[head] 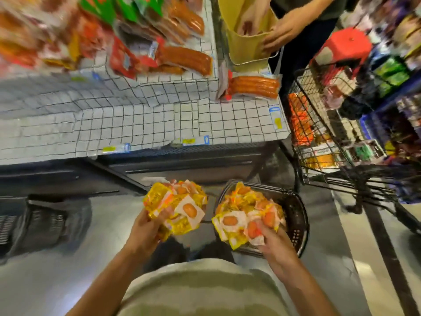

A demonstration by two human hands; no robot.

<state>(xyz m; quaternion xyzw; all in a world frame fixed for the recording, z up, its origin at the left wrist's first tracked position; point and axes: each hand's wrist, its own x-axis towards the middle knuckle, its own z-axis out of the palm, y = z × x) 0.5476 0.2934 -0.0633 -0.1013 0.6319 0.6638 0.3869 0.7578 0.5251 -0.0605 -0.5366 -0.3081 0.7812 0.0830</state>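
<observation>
Both hands are gripping packets, the left hand [145, 226] lifting one bunch [180, 206] just left of the black basket [298, 224], the right hand [273, 244] grabbing another bunch [241, 216] inside it, emptying seemingly midway.

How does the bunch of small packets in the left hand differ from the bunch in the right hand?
The left bunch is held clear of the black basket, to its left; the right bunch is over that basket. The left bunch shows one plain sausage face, the right bunch several. Both are yellow-and-white sausage packets, gripped by the left hand and the right hand.
</observation>
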